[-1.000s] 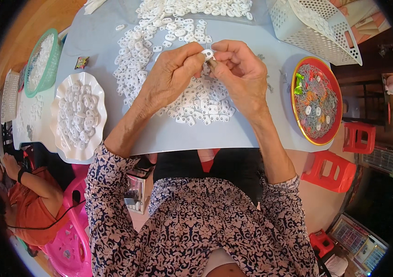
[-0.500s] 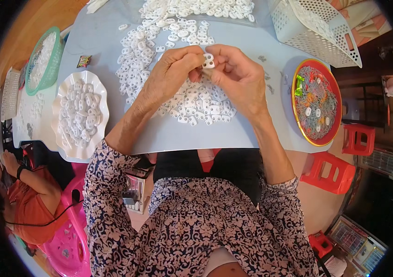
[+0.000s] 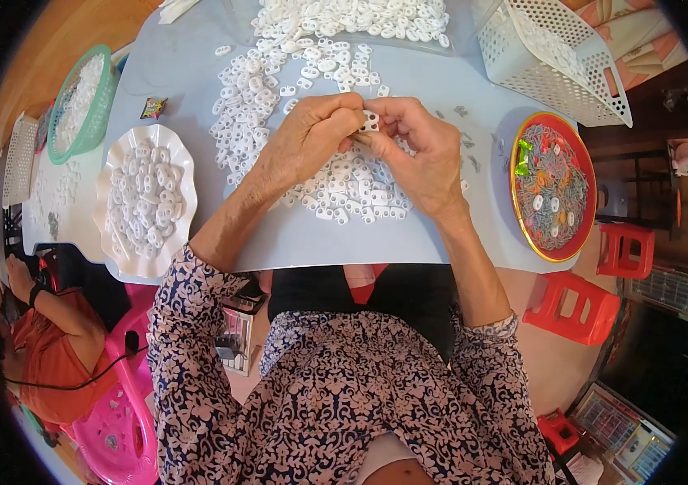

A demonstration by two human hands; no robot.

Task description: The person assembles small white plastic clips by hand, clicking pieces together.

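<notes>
My left hand (image 3: 316,133) and my right hand (image 3: 421,149) meet over the table, fingers bent together around one small white plastic piece with round holes (image 3: 369,122). Both hands pinch it, and the fingers cover part of it. Beneath and behind them spreads a pile of similar white pieces (image 3: 352,194), which reaches up along the left (image 3: 239,113). On the left stands a white wavy-rimmed dish (image 3: 104,202) heaped with such pieces. A red round tray with a gold rim (image 3: 519,212) on the right holds many small grey parts, with a few white pieces on top.
A clear container of white pieces (image 3: 360,18) sits at the far edge, beside a white perforated basket (image 3: 522,65). Small grey parts (image 3: 470,144) lie right of my hand. A green basket (image 3: 105,105) stands far left. Another person's arm (image 3: 65,311) shows lower left; red stools (image 3: 574,307) stand right.
My hands have come slightly nearer to me with the white piece, whose facing has turned a little between the fingers. The whole view has shifted slightly.
</notes>
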